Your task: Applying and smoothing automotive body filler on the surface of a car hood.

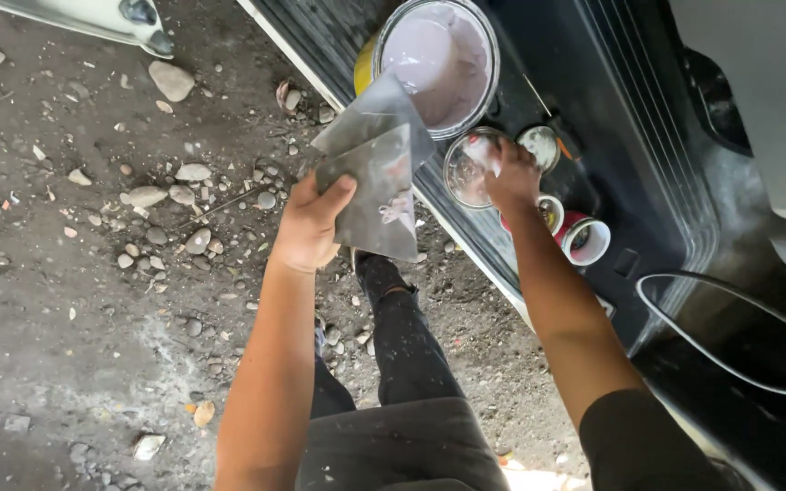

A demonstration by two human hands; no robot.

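My left hand (309,223) grips a folded grey sheet (377,168) smeared with pale paint, held up over the stony ground beside the dark ledge. My right hand (509,173) reaches onto the ledge and rests on the rim of a small open tin (466,173) with pale paint inside; whether it holds something small I cannot tell. A large open bucket (438,59) of pale lilac paint stands just beyond the sheet. Two more small tins, one cream-lidded (539,145) and one red with a white inside (587,239), sit close to my right wrist.
The dark ribbed ledge (629,118) runs diagonally from top centre to lower right. A curved cable (730,300) lies at its right end. Dirt ground with scattered stones (147,195) fills the left. My dark-trousered legs (393,345) stand beside the ledge.
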